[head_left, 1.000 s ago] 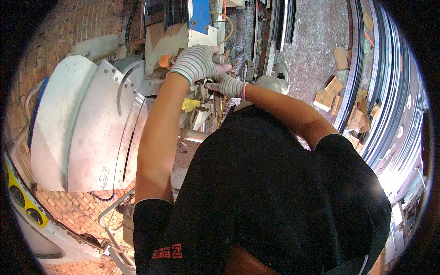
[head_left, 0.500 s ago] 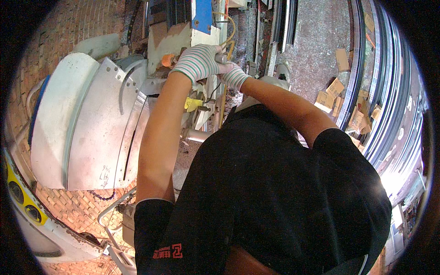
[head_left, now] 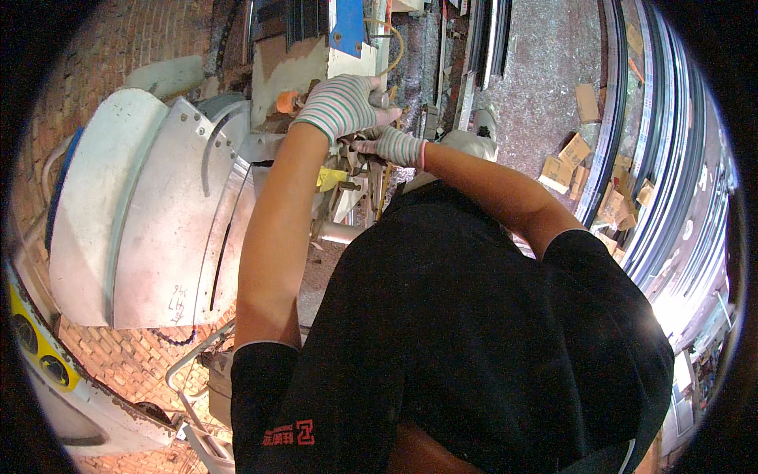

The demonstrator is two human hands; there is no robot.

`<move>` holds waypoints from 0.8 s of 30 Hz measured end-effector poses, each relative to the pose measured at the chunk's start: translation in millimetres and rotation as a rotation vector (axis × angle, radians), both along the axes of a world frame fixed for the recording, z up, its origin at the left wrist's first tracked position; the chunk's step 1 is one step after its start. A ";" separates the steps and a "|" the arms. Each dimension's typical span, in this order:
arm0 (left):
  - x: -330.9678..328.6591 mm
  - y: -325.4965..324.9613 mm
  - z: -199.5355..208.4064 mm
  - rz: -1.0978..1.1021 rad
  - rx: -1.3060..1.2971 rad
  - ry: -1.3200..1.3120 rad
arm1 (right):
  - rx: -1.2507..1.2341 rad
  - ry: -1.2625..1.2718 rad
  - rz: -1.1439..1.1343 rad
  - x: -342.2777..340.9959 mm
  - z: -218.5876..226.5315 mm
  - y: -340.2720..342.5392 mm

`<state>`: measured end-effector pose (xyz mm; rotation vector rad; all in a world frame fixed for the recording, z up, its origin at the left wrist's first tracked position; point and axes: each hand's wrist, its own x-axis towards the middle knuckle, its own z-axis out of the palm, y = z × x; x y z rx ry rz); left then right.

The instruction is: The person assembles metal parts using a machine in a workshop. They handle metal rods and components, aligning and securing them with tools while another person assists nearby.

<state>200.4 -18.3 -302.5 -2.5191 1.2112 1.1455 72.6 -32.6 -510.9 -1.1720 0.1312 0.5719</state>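
White gloves with coloured stripes cover both my hands. My left hand [head_left: 339, 107] is closed at the upper middle, and the end of a grey metal cylinder [head_left: 380, 99] shows between its fingers and thumb. Just below and to the right, my right hand [head_left: 397, 148] points leftward, its fingertips closed on small metal parts of a machine [head_left: 347, 150]. What those fingertips hold is too small to make out. An orange knob [head_left: 287, 102] sticks out left of my left hand. Under the hands are a yellow piece [head_left: 332, 179] and a metal bolt-like part [head_left: 350, 186].
A large pale curved metal guard [head_left: 158, 213] stands on the left. Above the hands is a pale machine block [head_left: 276, 83] with a blue plate [head_left: 347, 30] and a yellowish hose [head_left: 399, 47]. Long metal profiles [head_left: 671, 158] and cardboard pieces [head_left: 570, 158] lie on the right.
My right hand has moved down and slightly left, away from the end of the grey cylinder to the metal parts below. My left hand stays nearly where it was.
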 end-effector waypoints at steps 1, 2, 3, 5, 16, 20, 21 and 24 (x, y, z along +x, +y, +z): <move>0.2 0.0 -1.1 -0.001 0.012 -0.006 | 0.054 -0.202 -0.160 -3.1 1.6 3.5; 0.4 0.1 -2.2 -0.005 0.010 -0.010 | -0.027 -0.100 -0.100 -3.2 -1.5 5.2; 0.7 0.3 -3.4 -0.009 0.009 -0.013 | -0.115 -0.020 -0.044 -3.0 -8.3 6.9; 0.5 1.3 -4.9 -0.007 -0.001 -0.019 | -0.445 -0.286 -0.212 3.1 -27.6 19.4; 1.1 0.8 -4.8 0.048 0.043 0.041 | 0.687 0.584 -0.590 19.8 -24.5 -10.9; -0.1 2.2 -5.0 -0.005 -0.012 -0.030 | -0.586 -0.270 0.074 -5.0 -8.9 -18.0; -0.3 2.2 -4.8 -0.007 -0.012 -0.032 | -0.475 -0.356 -0.106 -7.7 -6.0 -12.6; -0.5 1.0 -4.0 -0.012 -0.003 -0.028 | -0.144 -0.089 -0.119 -9.6 1.2 -7.8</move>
